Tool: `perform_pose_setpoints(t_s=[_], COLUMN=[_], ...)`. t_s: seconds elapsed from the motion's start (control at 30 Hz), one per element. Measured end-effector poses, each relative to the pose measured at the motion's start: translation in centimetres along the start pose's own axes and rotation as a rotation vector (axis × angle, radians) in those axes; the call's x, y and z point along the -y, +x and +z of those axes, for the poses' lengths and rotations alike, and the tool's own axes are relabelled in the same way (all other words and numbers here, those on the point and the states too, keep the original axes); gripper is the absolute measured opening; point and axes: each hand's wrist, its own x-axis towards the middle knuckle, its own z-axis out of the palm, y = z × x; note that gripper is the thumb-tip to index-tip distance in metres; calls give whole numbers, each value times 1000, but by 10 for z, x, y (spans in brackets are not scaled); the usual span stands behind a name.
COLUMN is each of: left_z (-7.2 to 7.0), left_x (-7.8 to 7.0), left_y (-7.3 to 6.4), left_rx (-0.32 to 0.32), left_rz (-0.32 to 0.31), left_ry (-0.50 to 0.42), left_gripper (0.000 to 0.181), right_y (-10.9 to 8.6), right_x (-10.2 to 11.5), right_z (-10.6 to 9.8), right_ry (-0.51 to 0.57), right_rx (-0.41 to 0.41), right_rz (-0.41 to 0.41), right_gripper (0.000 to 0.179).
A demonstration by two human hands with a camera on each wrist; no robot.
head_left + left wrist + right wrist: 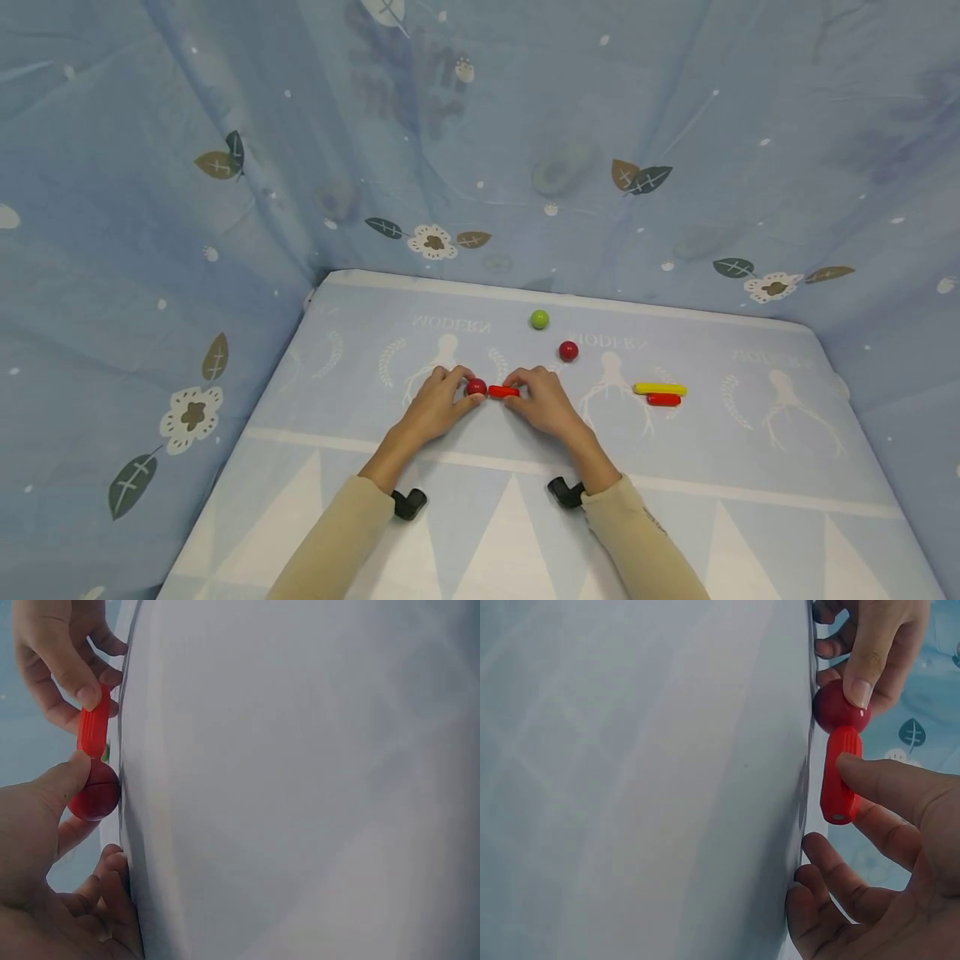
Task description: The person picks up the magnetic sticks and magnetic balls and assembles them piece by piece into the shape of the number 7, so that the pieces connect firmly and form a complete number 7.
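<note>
Red ball (476, 387) held by left hand (437, 407) in a narrow pinch | red rod (503, 392) pinched likewise by right hand (545, 405) | both between the hands, rod end facing ball, touching or nearly, contact unclear | step: apparently being joined | next: alignment and gentle push judged needed

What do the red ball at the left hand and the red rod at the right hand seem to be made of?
Red ball: perhaps plastic or painted wood, smooth and slightly shiny; a thin line crosses its even, dark red surface.
Red rod: probably moulded plastic, fairly glossy, judging by its bright, uniform colour and lengthwise ridges.
</note>
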Motion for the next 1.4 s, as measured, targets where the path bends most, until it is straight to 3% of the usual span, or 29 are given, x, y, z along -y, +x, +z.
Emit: perform_pose_setpoints(t_s=[0.63,1.03,1.4], left_z=[0,0,1], left_x=[-1,-1,-1], left_y=[1,1,0], left_rx=[8,10,13], left_rz=[-10,-28,-42], left_ry=[-15,-16,-28], left_gripper=[40,41,41], right_y=[-7,-26,-43], right_x=[2,-14,-29], right_z=[-6,-30,-49], right_ry=[18,71,89], right_rx=[2,-131,-199], right_rz=[39,78,143], right_gripper=[18,21,22])
